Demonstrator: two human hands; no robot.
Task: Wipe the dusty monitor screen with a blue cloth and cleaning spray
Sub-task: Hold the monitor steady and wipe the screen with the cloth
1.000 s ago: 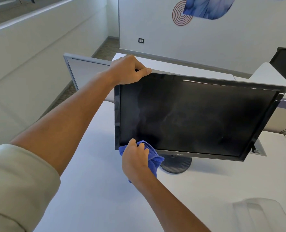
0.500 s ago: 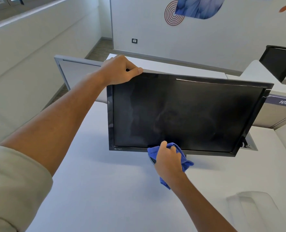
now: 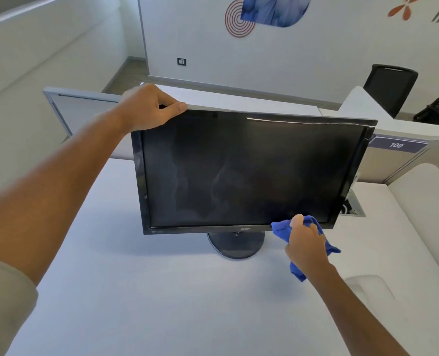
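A black monitor (image 3: 246, 170) stands on a round base (image 3: 235, 244) on the white desk (image 3: 162, 304), its dark screen showing faint smears. My left hand (image 3: 149, 109) grips the monitor's top left corner, fingers curled over the top edge. My right hand (image 3: 307, 244) holds a bunched blue cloth (image 3: 281, 231) against the lower right part of the screen and bottom bezel, with a tail of cloth hanging below the hand. No spray bottle is in view.
A grey partition panel (image 3: 79, 109) runs behind the desk, with a label reading 109 (image 3: 396, 145) at the right. A black office chair (image 3: 390, 86) stands at the back right. A cable opening (image 3: 352, 206) sits in the desk behind the monitor's right edge.
My right hand has slid the blue cloth along the monitor's bottom edge from the lower left corner to the lower right. My left hand has kept its grip on the top corner.
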